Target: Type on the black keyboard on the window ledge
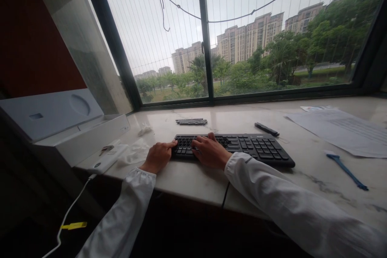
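Observation:
A black keyboard [266, 151] lies on the marble-patterned sill in front of me. Its left and middle part looks uneven, as if some keycaps are off. My left hand [159, 157] is closed at the keyboard's left end, thumb on its edge and the other fingers curled. Over the left-middle keys, my right hand [210, 151] has its fingers bent down and drawn together; whatever is between the fingertips is hidden. Behind the keyboard lie rows of small dark pieces that look like keycaps [191, 121]. A slim black object [266, 129] rests at the keyboard's back right.
An open white box [87, 137] stands at the left. Nearer are a white power bank [104, 161] with a cable, keys [106, 150] and crumpled tissue [133, 152]. Papers [341, 127] and a blue strip-like tool [347, 171] lie right. The window [208, 40] rises behind.

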The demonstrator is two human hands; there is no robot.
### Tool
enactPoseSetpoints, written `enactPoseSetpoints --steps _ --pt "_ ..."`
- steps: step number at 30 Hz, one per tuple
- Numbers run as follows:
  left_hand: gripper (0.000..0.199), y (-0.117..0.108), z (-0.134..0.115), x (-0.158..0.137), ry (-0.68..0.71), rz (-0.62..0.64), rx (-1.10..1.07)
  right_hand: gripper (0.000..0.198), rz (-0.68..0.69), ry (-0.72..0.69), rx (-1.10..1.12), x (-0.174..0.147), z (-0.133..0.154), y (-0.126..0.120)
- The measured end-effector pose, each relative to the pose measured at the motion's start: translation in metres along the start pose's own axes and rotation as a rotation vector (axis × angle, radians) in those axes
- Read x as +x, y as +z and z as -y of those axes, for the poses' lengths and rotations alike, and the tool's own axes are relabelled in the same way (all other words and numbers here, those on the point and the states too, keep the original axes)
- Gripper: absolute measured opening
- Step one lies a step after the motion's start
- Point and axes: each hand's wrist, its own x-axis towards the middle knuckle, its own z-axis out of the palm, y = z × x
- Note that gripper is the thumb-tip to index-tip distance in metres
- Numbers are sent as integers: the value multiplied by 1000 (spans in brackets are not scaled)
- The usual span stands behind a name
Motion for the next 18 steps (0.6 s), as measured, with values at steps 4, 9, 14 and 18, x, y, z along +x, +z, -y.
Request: enactPoseSetpoints --steps 4,9,14,18 --pt "44 0 0 4 -55 -13 -66 22 -14 -5 10 0 0 0" --pt "44 2 4 8 -68 -27 -180 21 -18 0 25 0 -1 1" --pt "43 4 8 12 -68 -32 -258 20 -16 -5 18 0 -1 1" --pt "45 2 11 15 -60 -15 -256 20 -12 2 15 -1 0 -1"
